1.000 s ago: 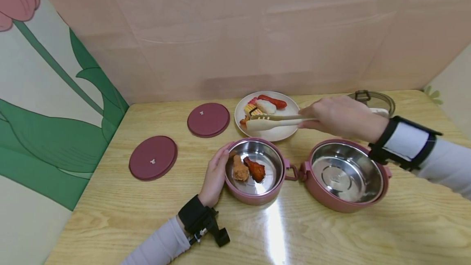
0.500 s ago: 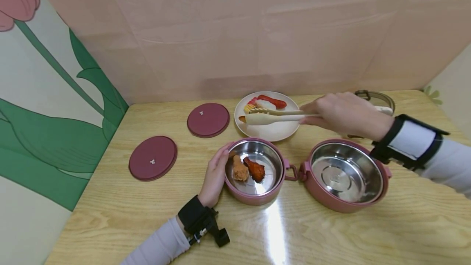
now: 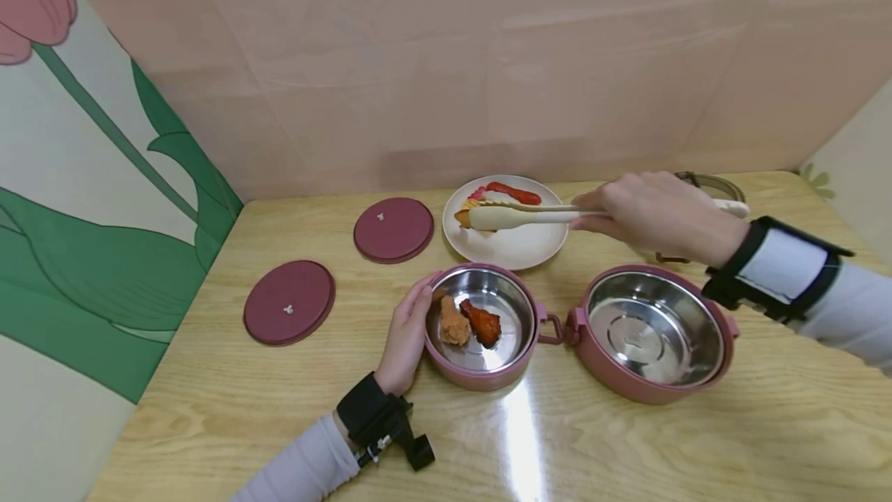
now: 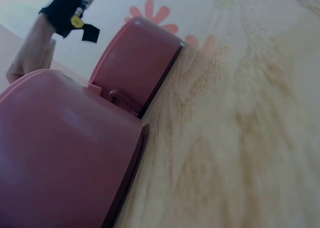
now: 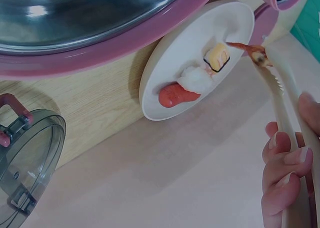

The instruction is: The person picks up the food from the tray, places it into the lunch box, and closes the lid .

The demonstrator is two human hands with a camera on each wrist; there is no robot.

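My right hand [image 3: 648, 211] holds cream tongs [image 3: 519, 216] above the white plate [image 3: 526, 246]. Between the tong tips is an orange-brown piece of food [image 5: 257, 56] with a thin reddish end; its kind is unclear. Below it on the plate are a red sausage [image 5: 177, 96], white rice [image 5: 195, 80] and a yellow piece with a dark band [image 5: 217, 57]. My left hand [image 3: 406, 331] rests against the left side of a small pink pot [image 3: 477, 380], fingers along its rim. Inside lie a breaded drumstick [image 3: 454, 324] and a darker glazed one [image 3: 484, 323]. The left wrist view hides the left hand.
To the right of the small pot stands a larger pink pot [image 3: 627, 382] with a steel inside. Two maroon lids [image 3: 393, 229] lie at the left. Behind my right hand is a clear lid [image 5: 32, 160] with a grey rim.
The tongs have closed on the orange-brown piece and lifted it a little off the plate. My right hand has shifted slightly right; the left hand has stayed at the pot.
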